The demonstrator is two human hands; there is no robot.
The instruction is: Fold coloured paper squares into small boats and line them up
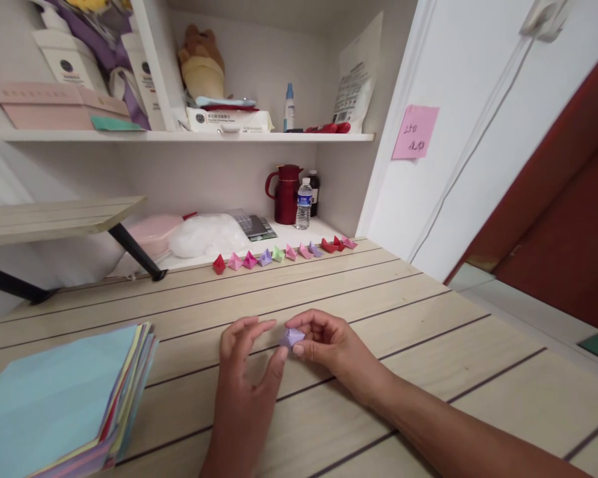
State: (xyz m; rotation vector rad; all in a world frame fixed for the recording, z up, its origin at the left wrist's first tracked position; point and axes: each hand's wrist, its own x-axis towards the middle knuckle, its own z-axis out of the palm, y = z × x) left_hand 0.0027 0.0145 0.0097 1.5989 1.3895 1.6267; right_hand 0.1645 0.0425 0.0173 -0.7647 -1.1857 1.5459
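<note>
A small purple folded paper boat (292, 338) is pinched between the thumb and fingers of my right hand (331, 342), low over the wooden table. Just left of it is my left hand (249, 372), its thumb and fingers spread apart. The left thumb tip comes close to the paper; whether it touches I cannot tell. Farther back, a row of several folded paper boats in red, pink, purple and green runs along the table's far edge, among them a red one (219, 265) at the left end and a green one (278, 254).
A thick stack of coloured paper (60, 398) lies at the left. Behind it stands a small wooden riser (54, 219) with black legs. Beyond the table (428, 325), a white shelf holds a red jug (286, 196), a water bottle (303, 204) and a plastic bag (206, 236).
</note>
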